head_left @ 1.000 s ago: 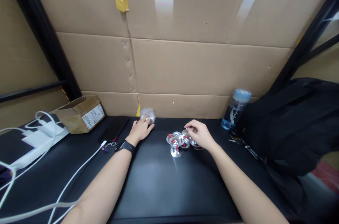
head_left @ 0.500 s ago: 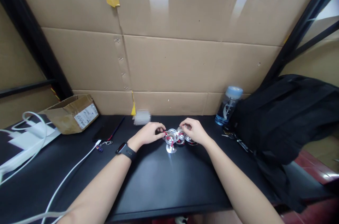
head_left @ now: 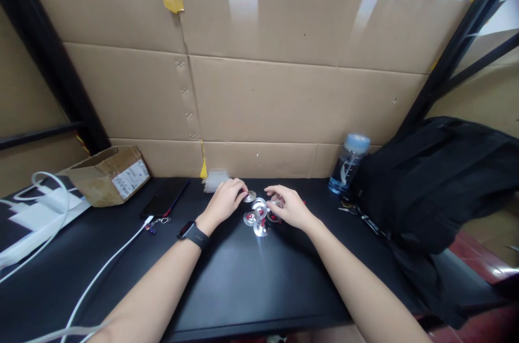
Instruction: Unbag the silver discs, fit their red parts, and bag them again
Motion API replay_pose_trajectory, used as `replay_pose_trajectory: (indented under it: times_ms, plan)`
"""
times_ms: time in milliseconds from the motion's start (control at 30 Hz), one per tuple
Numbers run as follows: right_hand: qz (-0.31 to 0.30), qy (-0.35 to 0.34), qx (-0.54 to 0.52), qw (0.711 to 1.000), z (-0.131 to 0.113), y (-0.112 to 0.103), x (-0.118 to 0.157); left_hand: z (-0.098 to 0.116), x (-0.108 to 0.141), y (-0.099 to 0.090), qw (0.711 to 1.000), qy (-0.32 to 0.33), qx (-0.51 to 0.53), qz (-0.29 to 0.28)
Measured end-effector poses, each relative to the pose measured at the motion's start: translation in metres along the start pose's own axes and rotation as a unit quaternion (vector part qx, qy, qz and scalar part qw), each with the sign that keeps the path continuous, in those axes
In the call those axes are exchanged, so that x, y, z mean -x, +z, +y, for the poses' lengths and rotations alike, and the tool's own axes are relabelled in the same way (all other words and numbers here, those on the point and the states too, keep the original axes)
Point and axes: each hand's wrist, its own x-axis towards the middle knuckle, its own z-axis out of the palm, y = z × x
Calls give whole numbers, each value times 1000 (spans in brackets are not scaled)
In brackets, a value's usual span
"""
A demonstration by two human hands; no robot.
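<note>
Several small shiny discs with red parts, which look like clear suction cups, sit in a cluster [head_left: 259, 208] on the black table between my hands. My left hand [head_left: 227, 198], with a dark watch on its wrist, pinches the edge of one suction cup [head_left: 251, 197] at the back left of the cluster. On the other side, my right hand [head_left: 288, 206] curves over the cluster with thumb and fingers around another suction cup [head_left: 277, 204]. The hand partly covers this one. A bit of red shows behind the right knuckles.
A stack of clear plastic pieces [head_left: 214, 179] lies behind my left hand. To the left are a phone [head_left: 166, 198] on a white cable, a cardboard box [head_left: 109, 178] and a white power strip [head_left: 44, 218]. A water bottle [head_left: 348, 164], keys [head_left: 348, 208] and a black backpack [head_left: 438, 180] are right.
My left hand has moved back and left with one suction cup, away from the cluster. The cups in the middle have shifted and spread apart. My right hand has moved slightly left.
</note>
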Motion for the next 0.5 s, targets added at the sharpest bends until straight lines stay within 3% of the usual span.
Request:
replay_pose_trajectory:
  times_ms: [167,433,500]
  plan:
    - [7,-41,-7,999,-8,10,1,24,-1,-4,999,29,8,27]
    - [1,-4,-17,1000,-11,15,1,46,2,0,995,90,23,27]
    - [8,11,-16,1000,-13,14,0,48,2,0,994,84,42,55]
